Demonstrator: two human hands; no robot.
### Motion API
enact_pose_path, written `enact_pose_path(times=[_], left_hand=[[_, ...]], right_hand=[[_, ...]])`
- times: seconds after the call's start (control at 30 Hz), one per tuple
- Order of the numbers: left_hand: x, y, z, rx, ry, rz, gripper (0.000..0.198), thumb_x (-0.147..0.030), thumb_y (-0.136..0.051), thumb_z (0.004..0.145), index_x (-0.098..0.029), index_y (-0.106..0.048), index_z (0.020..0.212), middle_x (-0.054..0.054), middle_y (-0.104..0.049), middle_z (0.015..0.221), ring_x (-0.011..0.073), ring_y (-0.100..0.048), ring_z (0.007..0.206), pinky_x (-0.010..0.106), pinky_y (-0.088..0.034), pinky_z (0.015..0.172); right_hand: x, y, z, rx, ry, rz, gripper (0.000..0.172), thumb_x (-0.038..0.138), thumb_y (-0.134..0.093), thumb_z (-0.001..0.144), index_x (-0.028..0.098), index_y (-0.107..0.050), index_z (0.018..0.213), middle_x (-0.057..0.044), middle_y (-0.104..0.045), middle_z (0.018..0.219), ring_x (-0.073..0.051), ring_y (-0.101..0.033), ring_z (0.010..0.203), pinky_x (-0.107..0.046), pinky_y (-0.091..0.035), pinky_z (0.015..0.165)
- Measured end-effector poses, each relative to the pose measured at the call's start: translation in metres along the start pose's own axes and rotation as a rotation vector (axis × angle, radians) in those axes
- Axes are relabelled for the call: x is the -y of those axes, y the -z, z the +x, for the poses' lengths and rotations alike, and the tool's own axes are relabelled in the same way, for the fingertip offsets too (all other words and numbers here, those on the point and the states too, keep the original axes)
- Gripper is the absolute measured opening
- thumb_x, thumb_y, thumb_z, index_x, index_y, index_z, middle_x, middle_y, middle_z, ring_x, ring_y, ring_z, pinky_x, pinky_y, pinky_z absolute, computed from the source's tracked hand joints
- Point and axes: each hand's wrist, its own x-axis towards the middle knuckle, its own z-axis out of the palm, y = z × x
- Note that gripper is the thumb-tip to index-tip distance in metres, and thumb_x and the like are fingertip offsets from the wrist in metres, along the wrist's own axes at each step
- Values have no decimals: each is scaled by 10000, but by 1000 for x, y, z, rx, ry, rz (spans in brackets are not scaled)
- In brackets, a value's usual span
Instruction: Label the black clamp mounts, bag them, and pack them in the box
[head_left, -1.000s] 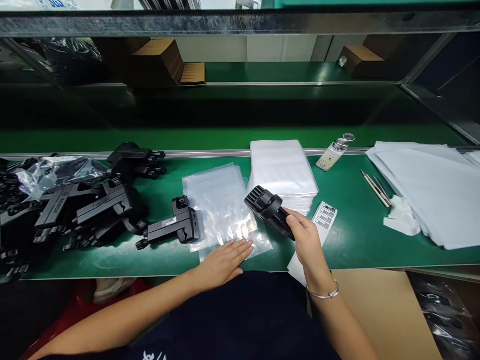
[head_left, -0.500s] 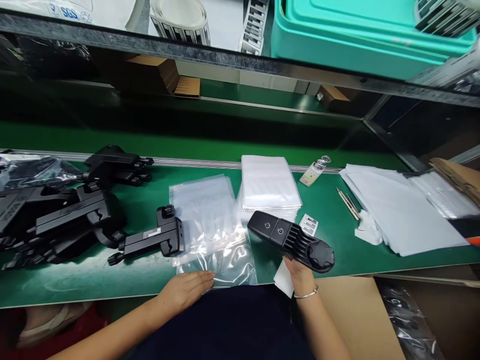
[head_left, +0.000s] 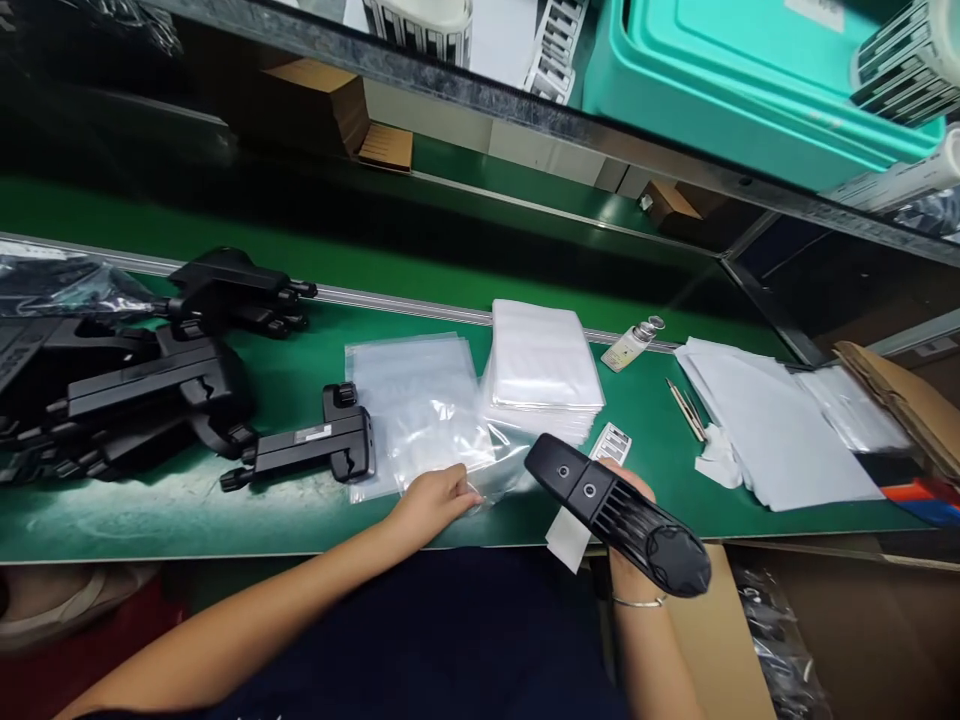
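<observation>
My left hand (head_left: 435, 505) pinches the near edge of a clear plastic bag (head_left: 506, 470) between thumb and fingers. The bag's edge is raised off a flat stack of similar bags (head_left: 409, 375). My right hand (head_left: 628, 572) is wrapped round a long black plastic device (head_left: 615, 510), which has two small round fittings, a ribbed middle and a rounded end. It is held tilted above the front of the bench, hiding part of the fingers. Left of the bags lies another black device (head_left: 307, 450) with knobs and a small white label.
Several black devices (head_left: 150, 400) are piled at the left. Behind the bags stands a stack of white sleeves (head_left: 540, 350). A small bottle (head_left: 630, 345), tweezers (head_left: 686, 408), a label strip (head_left: 611, 440) and white sheets (head_left: 772, 430) lie rightward. An overhead shelf holds a turquoise bin (head_left: 720, 110).
My left hand has moved right and up, from lying on the bags to gripping one bag's edge and lifting it. My right hand has shifted right and nearer with the black device. The view has tilted.
</observation>
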Motion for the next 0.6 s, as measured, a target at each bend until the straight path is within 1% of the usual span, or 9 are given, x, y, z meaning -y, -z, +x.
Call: enact_pose_path(times=[0.1,0.17,0.23,0.3,0.33,0.43,0.47,0.53,0.6], left_hand=[[-8,0,0,-29,-55,-7,359,-415,-297,915,-220,-435,647,-23,-503,588,172,-506,593,278,-333,578],[-12,3,1,8,-77,1,363,-355,-240,924,-218,-468,678,-11,-543,634,179,-529,626,285,-351,599],[-17,10,3,130,-79,-40,285,-301,-316,879,-210,-492,673,-3,-588,673,179,-568,651,277,-374,600],[-24,16,6,264,-75,-100,204,-248,-393,818,-201,-503,653,-3,-606,663,172,-596,642,261,-392,584],[-28,18,6,291,-76,-95,177,-231,-418,799,-197,-515,655,-2,-611,658,172,-605,643,256,-400,581],[-38,17,0,216,-129,122,138,-276,-489,825,-190,-567,750,18,-648,729,203,-630,717,272,-419,608],[-40,13,-5,197,-173,231,145,-319,-526,835,-190,-581,802,31,-664,780,222,-638,753,282,-425,616],[-39,2,-14,221,-281,428,191,-367,-592,835,-183,-588,888,63,-680,876,255,-652,811,295,-441,620],[-33,-9,-20,281,-390,561,128,-284,-591,854,-170,-590,913,87,-680,906,262,-663,817,296,-451,612]], right_hand=[[12,21,-2,7,29,25,291,514,-611,819,284,-747,934,-57,-703,968,-243,-653,895,-402,-531,818],[23,28,-3,-3,39,17,263,481,-624,834,299,-749,976,-59,-687,1005,-243,-644,910,-392,-524,802],[38,29,-4,12,67,-32,256,467,-640,836,310,-750,1006,-63,-688,1022,-250,-637,932,-391,-514,810],[52,23,-6,103,93,-104,281,488,-662,819,304,-757,1010,-71,-701,995,-265,-639,929,-399,-513,811],[58,19,-6,169,97,-135,295,498,-671,810,299,-761,1010,-74,-707,980,-272,-643,921,-404,-516,807],[64,13,-7,302,76,-188,260,451,-714,789,301,-768,995,-69,-723,950,-271,-660,886,-401,-531,784],[63,13,-8,292,65,-200,237,425,-724,786,305,-770,985,-66,-727,945,-268,-664,883,-397,-533,783],[57,20,-11,196,44,-208,211,408,-723,785,308,-774,964,-62,-730,938,-264,-667,882,-393,-533,780],[50,31,-17,82,20,-200,215,428,-709,788,300,-777,946,-64,-730,932,-266,-666,882,-393,-529,773]])
